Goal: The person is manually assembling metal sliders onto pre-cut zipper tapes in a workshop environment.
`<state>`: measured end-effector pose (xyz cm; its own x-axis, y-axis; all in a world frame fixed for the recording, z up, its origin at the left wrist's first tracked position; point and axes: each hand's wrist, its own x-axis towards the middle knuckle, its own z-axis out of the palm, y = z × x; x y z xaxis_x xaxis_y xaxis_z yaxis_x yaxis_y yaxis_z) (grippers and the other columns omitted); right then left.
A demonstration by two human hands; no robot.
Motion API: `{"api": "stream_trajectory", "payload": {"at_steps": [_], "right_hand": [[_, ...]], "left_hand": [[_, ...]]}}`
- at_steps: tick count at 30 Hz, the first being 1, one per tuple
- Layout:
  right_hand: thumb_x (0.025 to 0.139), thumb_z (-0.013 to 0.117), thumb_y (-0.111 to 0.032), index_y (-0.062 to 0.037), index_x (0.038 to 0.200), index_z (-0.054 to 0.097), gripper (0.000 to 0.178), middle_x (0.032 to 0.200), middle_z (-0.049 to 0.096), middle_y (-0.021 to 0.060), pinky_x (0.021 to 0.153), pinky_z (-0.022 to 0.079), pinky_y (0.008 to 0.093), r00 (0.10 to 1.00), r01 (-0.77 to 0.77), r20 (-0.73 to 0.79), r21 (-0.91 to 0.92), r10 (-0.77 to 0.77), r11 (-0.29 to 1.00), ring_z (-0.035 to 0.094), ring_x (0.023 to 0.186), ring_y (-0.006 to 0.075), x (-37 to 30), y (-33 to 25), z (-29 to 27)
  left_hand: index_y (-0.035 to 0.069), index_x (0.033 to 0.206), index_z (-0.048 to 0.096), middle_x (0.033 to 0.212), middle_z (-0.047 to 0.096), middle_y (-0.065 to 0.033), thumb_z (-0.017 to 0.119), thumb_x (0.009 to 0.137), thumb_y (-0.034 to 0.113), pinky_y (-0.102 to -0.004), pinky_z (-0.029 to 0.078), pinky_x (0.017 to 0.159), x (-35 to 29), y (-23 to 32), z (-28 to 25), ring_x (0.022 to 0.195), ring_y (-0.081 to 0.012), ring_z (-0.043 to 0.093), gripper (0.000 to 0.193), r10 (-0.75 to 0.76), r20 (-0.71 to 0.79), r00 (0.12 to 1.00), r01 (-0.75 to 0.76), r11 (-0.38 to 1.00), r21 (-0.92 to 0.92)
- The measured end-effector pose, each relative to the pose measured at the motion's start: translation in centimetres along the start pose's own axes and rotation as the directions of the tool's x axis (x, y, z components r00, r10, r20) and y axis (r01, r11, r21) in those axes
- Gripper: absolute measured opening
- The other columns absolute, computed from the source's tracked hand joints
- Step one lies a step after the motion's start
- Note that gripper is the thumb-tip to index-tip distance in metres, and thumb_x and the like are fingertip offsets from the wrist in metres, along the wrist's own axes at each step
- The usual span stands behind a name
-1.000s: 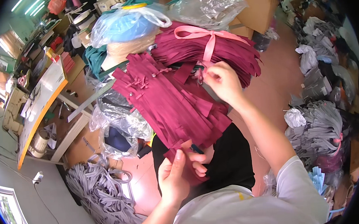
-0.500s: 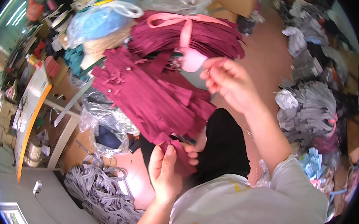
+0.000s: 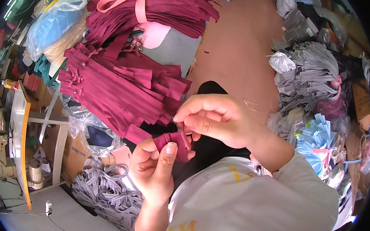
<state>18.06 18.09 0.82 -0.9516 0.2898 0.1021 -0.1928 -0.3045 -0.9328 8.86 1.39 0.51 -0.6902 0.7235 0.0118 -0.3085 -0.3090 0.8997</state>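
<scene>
Maroon fabric piece (image 3: 173, 142): small, folded, held over my lap just below the near end of the maroon strip pile (image 3: 119, 92), which I take as landmark. I read the grip as a two-handed pinch meant to keep the folded end flat and steady. Left hand (image 3: 154, 171): below the pile's near end, palm toward me, thumb laid flat across the piece and the fingers (image 3: 141, 156) curled shut behind it, forearm rising from the lower edge. Right hand (image 3: 214, 119): to the right of the pile's near end, wrist bent down, thumb and forefinger closed to a fine pinch on the piece's upper edge, other fingers loosely bent; whether something small sits in that pinch, I cannot tell. Tied maroon bundle (image 3: 154, 10): beyond the pile, bound with a pink ribbon. Grey strip heap (image 3: 106, 195): on the floor, below and left of the pile. Grey bundles (image 3: 311, 71): well right of the pile.
</scene>
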Motion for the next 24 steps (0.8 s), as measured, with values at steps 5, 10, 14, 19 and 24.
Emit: {"api": "stream_trajectory", "payload": {"at_steps": [5,10,14,19,24], "right_hand": [[0.096,0.062,-0.003,0.0049,0.110,0.061,0.017,0.100,0.060,0.0086,0.070,0.054,0.0269,0.999,-0.025,0.039,0.051,0.023,0.998,0.064,0.084,0.0136,-0.5,-0.6,0.8],[0.093,0.063,0.001,0.0056,0.107,0.061,0.014,0.102,0.058,0.0097,0.072,0.052,0.0249,0.996,-0.064,0.056,-0.069,0.068,0.996,0.062,0.088,0.0144,-0.4,-0.7,0.5],[0.094,0.063,-0.001,0.0035,0.103,0.063,0.011,0.098,0.058,0.0076,0.066,0.050,0.0241,0.992,0.113,0.079,-0.198,-0.099,0.974,0.062,0.077,0.0126,0.0,0.3,0.1],[0.096,0.057,0.003,0.0027,0.106,0.063,0.011,0.101,0.057,0.0074,0.065,0.049,0.0245,0.951,0.289,0.180,-0.223,-0.252,0.931,0.062,0.077,0.0116,0.5,0.4,-0.5],[0.097,0.060,-0.004,0.0035,0.116,0.061,0.020,0.103,0.059,0.0063,0.074,0.050,0.0230,0.975,0.208,-0.083,-0.010,-0.208,0.978,0.061,0.087,0.0095,0.1,1.9,-0.4]], "left_hand": [[-0.004,0.099,0.059,0.090,0.069,-0.0126,0.059,0.096,0.003,-0.0322,0.060,0.066,-0.4,-0.1,0.6,0.076,-0.0175,0.069,0.007,0.041,-0.026,0.999,-0.039,0.997,0.066],[-0.006,0.105,0.056,0.090,0.070,-0.0167,0.060,0.096,0.000,-0.0322,0.061,0.070,-0.1,-0.2,0.2,0.075,-0.0215,0.071,0.012,0.061,0.035,0.998,-0.064,0.993,0.100],[-0.006,0.111,0.055,0.097,0.069,-0.0201,0.058,0.097,0.002,-0.0364,0.061,0.075,-0.3,0.2,0.1,0.079,-0.0257,0.072,0.016,-0.010,0.071,0.997,0.011,1.000,-0.003],[-0.004,0.118,0.051,0.100,0.065,-0.0219,0.055,0.099,0.019,-0.0471,0.055,0.088,0.3,-0.6,-0.6,0.084,-0.0309,0.068,0.031,-0.181,0.202,0.963,0.228,0.944,-0.239],[-0.004,0.110,0.056,0.099,0.066,-0.0127,0.056,0.097,-0.002,-0.0360,0.055,0.088,0.6,-1.3,-0.7,0.090,-0.0211,0.066,0.013,0.128,0.061,0.990,-0.138,0.970,0.202]]}}
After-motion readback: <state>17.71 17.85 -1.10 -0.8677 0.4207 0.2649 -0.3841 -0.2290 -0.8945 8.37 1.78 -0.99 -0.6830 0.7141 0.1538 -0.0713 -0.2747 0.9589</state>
